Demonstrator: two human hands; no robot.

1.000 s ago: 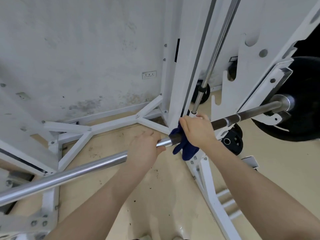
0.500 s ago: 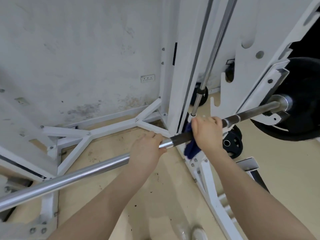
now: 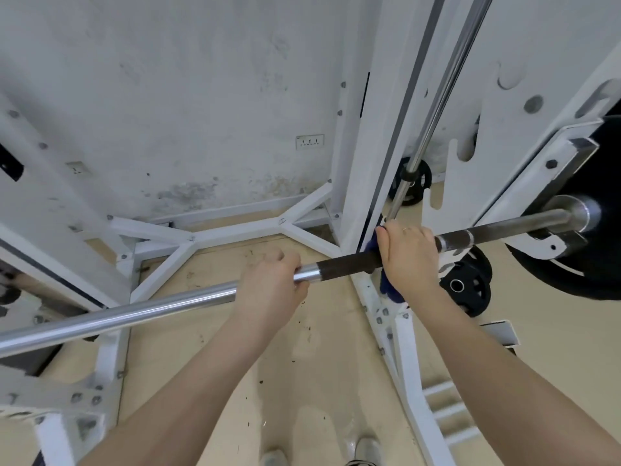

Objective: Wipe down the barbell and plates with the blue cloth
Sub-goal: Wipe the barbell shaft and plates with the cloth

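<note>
A long barbell (image 3: pixel 141 312) runs from lower left up to the right, shiny chrome on the left and dark knurled steel (image 3: pixel 349 264) in the middle. My left hand (image 3: pixel 272 287) grips the bar where chrome meets the dark part. My right hand (image 3: pixel 408 255) is wrapped around the dark section further right, holding the blue cloth (image 3: pixel 388 287) against the bar; only the cloth's ends show above and below my fingers. A big black plate (image 3: pixel 571 274) sits on the bar's right sleeve (image 3: pixel 581 213).
The white rack frame (image 3: pixel 369 156) stands just behind the bar, with floor braces (image 3: pixel 235 233) spreading left and a leg (image 3: pixel 410 358) running toward me. A chrome guide rod (image 3: pixel 437 105) rises beside it. Small black plates (image 3: pixel 470 287) hang low on the right. Tan floor lies below.
My right hand has slid the blue cloth to the right along the bar, leaving more of the dark knurled section bare between my hands. My left hand has stayed on its spot.
</note>
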